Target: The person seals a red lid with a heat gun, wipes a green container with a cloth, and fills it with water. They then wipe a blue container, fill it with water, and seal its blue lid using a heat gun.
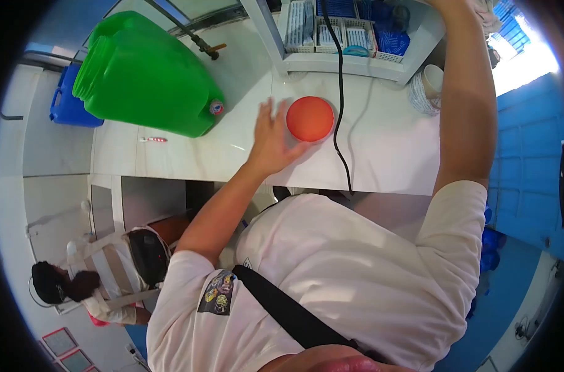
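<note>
Beside a round orange-red bowl-like dish point(310, 119) on the white counter point(387, 155), my left hand point(272, 141) is open, its fingers spread and slightly blurred. The thumb reaches close to the dish's near rim. My right arm stretches up along the shelf's right side, and only the base of my right hand point(442, 5) shows at the top edge; its fingers are out of frame. A black cable point(340, 93) hangs down just right of the dish and crosses the counter's front edge.
A big green jerrycan point(148, 74) stands at the left, with a blue container point(71, 102) behind it. A toothbrush point(153, 139) lies near the front edge. A white shelf point(341, 65) holds small baskets. Cord-wrapped cups point(426, 93) stand right. Another person point(108, 266) is lower left.
</note>
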`<action>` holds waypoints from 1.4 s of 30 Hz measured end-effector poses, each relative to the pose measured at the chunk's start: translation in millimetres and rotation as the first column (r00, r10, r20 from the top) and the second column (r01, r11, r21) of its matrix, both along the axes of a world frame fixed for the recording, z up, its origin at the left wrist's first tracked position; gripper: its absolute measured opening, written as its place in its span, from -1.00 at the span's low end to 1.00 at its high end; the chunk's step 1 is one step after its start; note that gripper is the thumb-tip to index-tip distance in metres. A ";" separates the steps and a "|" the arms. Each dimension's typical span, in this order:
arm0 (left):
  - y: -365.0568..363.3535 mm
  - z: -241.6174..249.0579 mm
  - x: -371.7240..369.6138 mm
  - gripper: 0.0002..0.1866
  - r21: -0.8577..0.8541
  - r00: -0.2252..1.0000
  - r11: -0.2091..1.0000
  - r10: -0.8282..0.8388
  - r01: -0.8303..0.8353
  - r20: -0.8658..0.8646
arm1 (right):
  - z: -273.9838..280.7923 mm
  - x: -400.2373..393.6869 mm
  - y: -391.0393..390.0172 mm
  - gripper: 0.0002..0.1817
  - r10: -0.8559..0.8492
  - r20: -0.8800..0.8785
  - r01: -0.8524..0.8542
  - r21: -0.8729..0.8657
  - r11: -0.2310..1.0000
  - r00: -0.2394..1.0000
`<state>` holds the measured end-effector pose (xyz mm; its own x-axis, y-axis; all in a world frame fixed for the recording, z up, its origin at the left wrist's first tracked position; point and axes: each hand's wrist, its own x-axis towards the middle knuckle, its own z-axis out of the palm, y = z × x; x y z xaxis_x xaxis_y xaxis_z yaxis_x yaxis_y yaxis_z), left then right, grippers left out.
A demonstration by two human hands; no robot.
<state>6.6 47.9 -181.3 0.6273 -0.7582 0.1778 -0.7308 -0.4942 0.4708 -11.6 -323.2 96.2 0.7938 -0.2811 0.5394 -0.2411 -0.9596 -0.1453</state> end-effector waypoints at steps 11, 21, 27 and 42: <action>-58.4 62.6 1.7 0.21 0.380 0.988 0.913 -0.119 0.149 -0.101 | -54.6 -101.6 69.8 -0.69 0.363 0.457 -0.410 0.006 0.912 0.812; 129.1 366.0 88.8 -0.20 -0.023 0.815 0.974 0.203 -0.228 0.542 | -198.7 -188.1 66.9 -0.68 0.179 0.350 -0.385 0.712 0.588 0.920; 122.9 397.1 203.5 -0.14 0.542 0.916 0.804 0.375 -0.244 -0.144 | -160.1 -113.9 137.2 -0.74 0.435 0.417 -0.595 0.657 0.463 0.798; 122.7 379.7 209.1 -0.39 0.242 0.828 0.935 0.343 -0.258 -0.444 | -153.4 -72.4 254.9 -0.76 0.789 0.454 -0.721 0.692 -0.020 0.414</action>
<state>215.6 170.6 198.4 0.8036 -0.5092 -0.3082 -0.2431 -0.7534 0.6110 -84.0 -68.3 -57.2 0.8306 0.3010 0.4685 0.5119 -0.0817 -0.8552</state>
